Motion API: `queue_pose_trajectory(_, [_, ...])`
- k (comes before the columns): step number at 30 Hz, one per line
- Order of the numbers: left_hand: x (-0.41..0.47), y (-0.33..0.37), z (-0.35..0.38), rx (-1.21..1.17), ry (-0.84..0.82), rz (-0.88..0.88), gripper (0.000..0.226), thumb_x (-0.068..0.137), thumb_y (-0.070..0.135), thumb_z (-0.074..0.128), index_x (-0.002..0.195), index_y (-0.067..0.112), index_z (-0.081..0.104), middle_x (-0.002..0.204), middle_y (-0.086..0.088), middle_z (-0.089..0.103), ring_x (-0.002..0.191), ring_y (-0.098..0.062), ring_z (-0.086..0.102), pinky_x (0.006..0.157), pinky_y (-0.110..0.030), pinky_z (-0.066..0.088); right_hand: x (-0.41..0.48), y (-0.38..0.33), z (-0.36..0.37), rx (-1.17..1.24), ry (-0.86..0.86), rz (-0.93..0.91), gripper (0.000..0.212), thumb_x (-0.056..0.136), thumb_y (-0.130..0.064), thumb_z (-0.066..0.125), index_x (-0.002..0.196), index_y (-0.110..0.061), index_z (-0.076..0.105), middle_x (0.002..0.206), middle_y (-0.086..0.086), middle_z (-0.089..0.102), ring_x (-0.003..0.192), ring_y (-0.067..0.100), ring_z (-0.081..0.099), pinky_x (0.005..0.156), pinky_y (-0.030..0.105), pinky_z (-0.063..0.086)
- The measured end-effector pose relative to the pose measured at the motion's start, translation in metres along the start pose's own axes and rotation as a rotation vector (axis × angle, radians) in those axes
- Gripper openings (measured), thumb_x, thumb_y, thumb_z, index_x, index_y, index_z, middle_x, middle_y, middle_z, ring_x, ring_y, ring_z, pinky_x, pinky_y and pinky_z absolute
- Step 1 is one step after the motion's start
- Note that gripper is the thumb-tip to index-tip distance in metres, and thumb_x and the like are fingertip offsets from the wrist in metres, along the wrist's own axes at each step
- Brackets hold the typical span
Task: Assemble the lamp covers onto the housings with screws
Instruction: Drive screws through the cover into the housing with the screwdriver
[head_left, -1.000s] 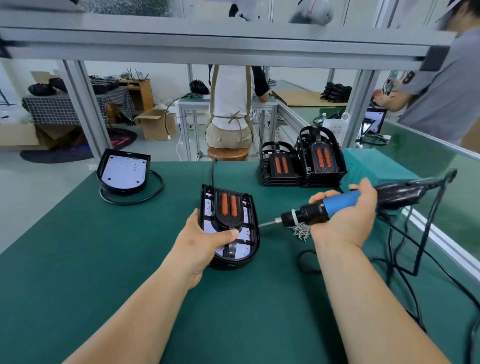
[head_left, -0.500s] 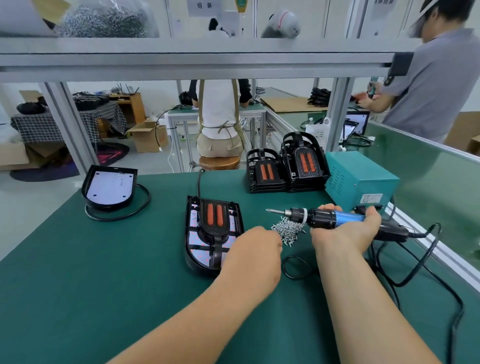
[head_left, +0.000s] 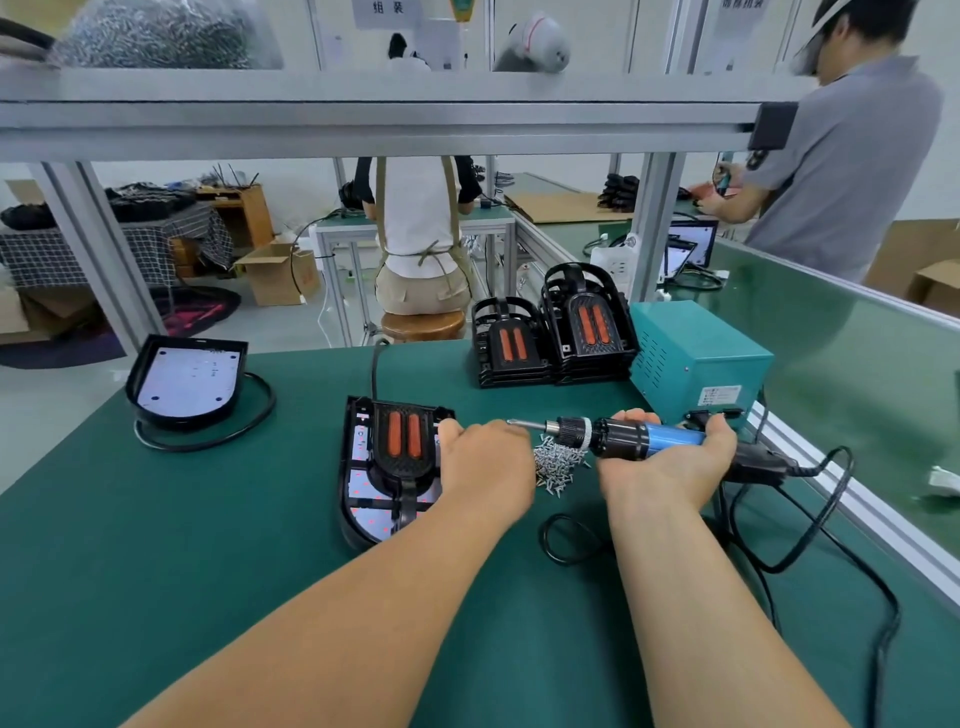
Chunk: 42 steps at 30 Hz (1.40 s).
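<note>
Head view looks down on my left hand (head_left: 488, 467), knuckles up, at the left fringe of the screw pile (head_left: 563, 460). Its fingertips are hidden beneath it, so I cannot tell whether they pinch a screw. My right hand (head_left: 670, 470) is wrapped round the blue electric screwdriver (head_left: 623, 440), held level with the bit pointing left, just above my left knuckles.

The housing (head_left: 358, 488) lies mid-tabletop (head_left: 156, 571), toward the far edge, with the lamp cover (head_left: 402, 447) laid on it, just left of my left hand. Nothing seems to pin that cover, so a nudge from my wrist could slide it off its screw holes. A small screw could slip from my fingers, and the bit is close enough to jab my knuckles if I squeeze the trigger early.
</note>
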<state>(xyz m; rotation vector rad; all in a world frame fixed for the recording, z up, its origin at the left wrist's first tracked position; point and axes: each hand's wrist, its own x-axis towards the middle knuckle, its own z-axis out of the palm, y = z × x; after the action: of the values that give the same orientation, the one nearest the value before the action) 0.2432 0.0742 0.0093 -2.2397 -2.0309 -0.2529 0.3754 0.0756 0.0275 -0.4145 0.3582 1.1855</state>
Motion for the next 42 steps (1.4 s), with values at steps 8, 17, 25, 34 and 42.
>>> queue_pose_trajectory(8, [0.0,0.0,0.006,0.035,-0.008,0.051,0.018,0.079,-0.003,0.044,0.079,0.015,0.043,0.073,0.0,0.042,0.07,-0.021,0.038,0.083,-0.041,0.022,0.0,0.002,-0.001,-0.022,-0.015,-0.003,0.038,0.083,-0.042,0.069,0.091,-0.014,0.045,0.055,0.004,0.052,0.044,0.02,0.053,0.062,0.029,0.054])
queue_pose_trajectory(17, [0.004,-0.016,-0.013,-0.217,0.047,-0.027,0.021,0.09,-0.001,0.042,0.094,0.019,0.038,0.083,0.003,0.052,0.075,-0.025,0.045,0.074,-0.037,0.022,0.001,-0.001,0.001,0.005,-0.011,-0.003,0.038,0.082,-0.041,0.069,0.093,-0.014,0.045,0.058,0.004,0.051,0.044,0.02,0.052,0.061,0.03,0.053])
queue_pose_trajectory(25, [-0.011,-0.056,-0.036,-1.12,0.003,-0.109,0.017,0.098,0.012,0.056,0.095,0.028,0.051,0.083,0.003,0.068,0.082,-0.013,0.063,0.069,-0.026,0.042,0.001,0.001,0.0,0.008,-0.019,-0.004,0.037,0.082,-0.042,0.071,0.087,-0.015,0.047,0.058,0.004,0.053,0.046,0.021,0.054,0.061,0.03,0.053])
queue_pose_trajectory(34, [-0.019,-0.05,-0.031,-1.168,-0.028,-0.072,0.022,0.099,0.005,0.051,0.093,0.027,0.051,0.079,0.006,0.063,0.078,-0.008,0.06,0.075,-0.02,0.042,0.0,0.003,-0.001,-0.023,-0.041,-0.022,0.035,0.083,-0.042,0.07,0.087,-0.015,0.047,0.051,0.004,0.053,0.044,0.021,0.053,0.061,0.03,0.054])
queue_pose_trajectory(42, [-0.019,-0.047,-0.03,-1.187,-0.023,-0.082,0.023,0.099,0.005,0.051,0.094,0.027,0.05,0.08,0.007,0.064,0.078,-0.005,0.061,0.074,-0.018,0.041,-0.002,0.004,-0.001,-0.029,-0.063,-0.015,0.034,0.083,-0.041,0.069,0.083,-0.016,0.046,0.048,0.002,0.052,0.042,0.02,0.053,0.056,0.028,0.052])
